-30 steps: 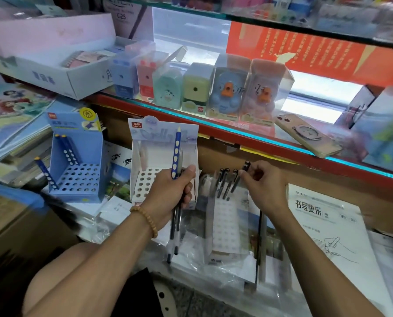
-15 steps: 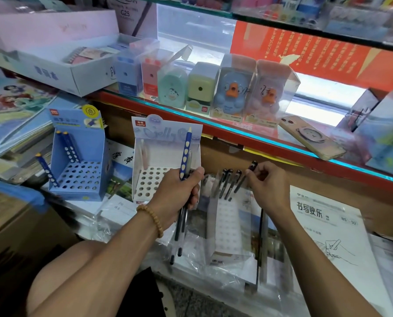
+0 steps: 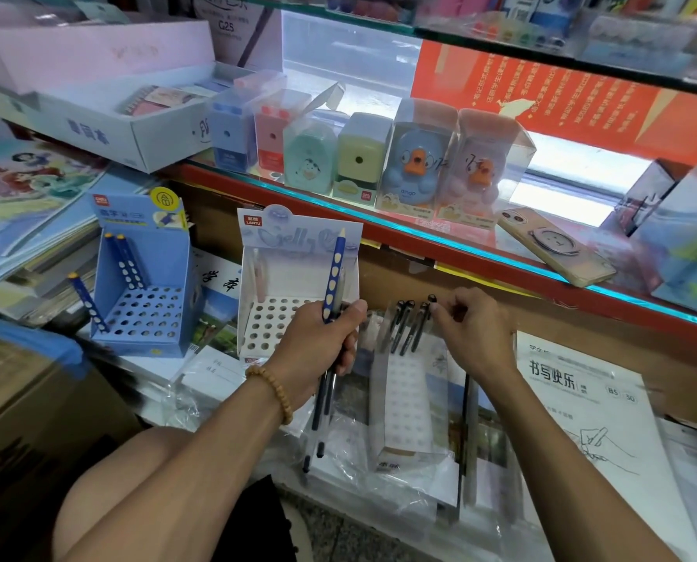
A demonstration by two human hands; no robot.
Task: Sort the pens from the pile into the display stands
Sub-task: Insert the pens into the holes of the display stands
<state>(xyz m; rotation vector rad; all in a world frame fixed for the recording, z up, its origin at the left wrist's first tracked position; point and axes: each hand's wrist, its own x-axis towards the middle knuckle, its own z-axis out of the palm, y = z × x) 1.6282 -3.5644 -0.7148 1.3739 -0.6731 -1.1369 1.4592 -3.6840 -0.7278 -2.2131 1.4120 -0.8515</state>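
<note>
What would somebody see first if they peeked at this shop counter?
Probably the left hand in the middle, gripping a bunch of pens with a blue dotted pencil sticking up. Beside it, the right hand pinches a black pen. Above, duck sharpeners line the glass shelf.

Bright, even light fills the shop. The strongest glow comes from behind the glass shelf (image 3: 440, 241), where a white patch (image 3: 574, 188) is blown out, and the shelf's front edge shines cyan. The wide lens bends straight lines toward the edges. The corners are soft and smeared, most of all at the lower left and far right. Shadows are faint.
</note>
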